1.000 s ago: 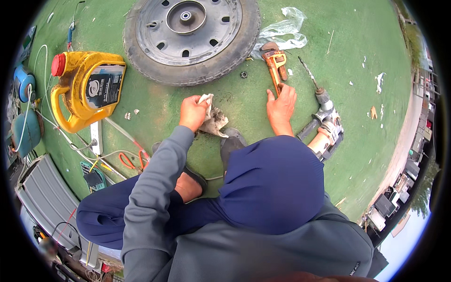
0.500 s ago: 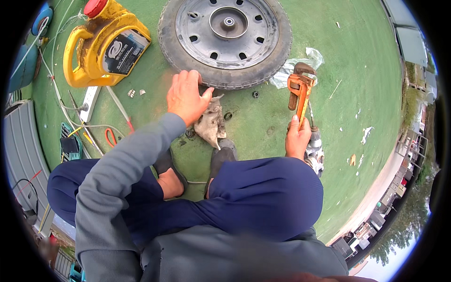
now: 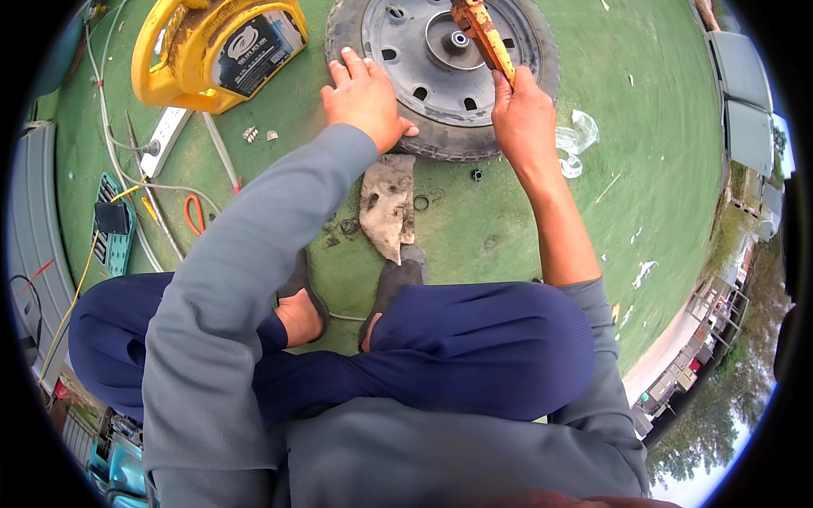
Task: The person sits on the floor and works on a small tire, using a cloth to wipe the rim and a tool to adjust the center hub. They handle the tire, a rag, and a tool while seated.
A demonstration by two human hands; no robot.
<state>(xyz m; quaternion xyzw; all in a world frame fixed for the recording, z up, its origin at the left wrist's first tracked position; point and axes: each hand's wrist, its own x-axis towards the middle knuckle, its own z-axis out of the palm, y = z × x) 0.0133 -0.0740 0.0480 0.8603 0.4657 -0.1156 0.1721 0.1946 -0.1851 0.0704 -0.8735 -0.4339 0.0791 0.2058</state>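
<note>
A wheel point(image 3: 440, 102) with a black tyre and a grey metal rim lies flat on the green floor ahead of me. My left hand point(image 3: 364, 97) rests on the tyre's near left side, its fingers spread. In my right hand point(image 3: 523, 110) is an orange pipe wrench point(image 3: 489, 42), gripped by the handle and held over the rim. The wrench's head is beside the hub point(image 3: 458, 39) and is cut off by the upper edge of the view. Below the tyre lies a stained, greyish cloth point(image 3: 388, 203), close to my shoe.
A yellow jug point(image 3: 182, 68) stands left of the wheel. Nearby are a white power strip point(image 3: 165, 140), cables, orange-handled tool point(image 3: 195, 216) and a teal tool case point(image 3: 114, 229). Clear plastic point(image 3: 577, 140) lies right of the tyre, a small black nut point(image 3: 477, 175) before it.
My right hand has carried the pipe wrench from beside my right knee up and left over the rim. My left hand has moved farther onto the tyre.
</note>
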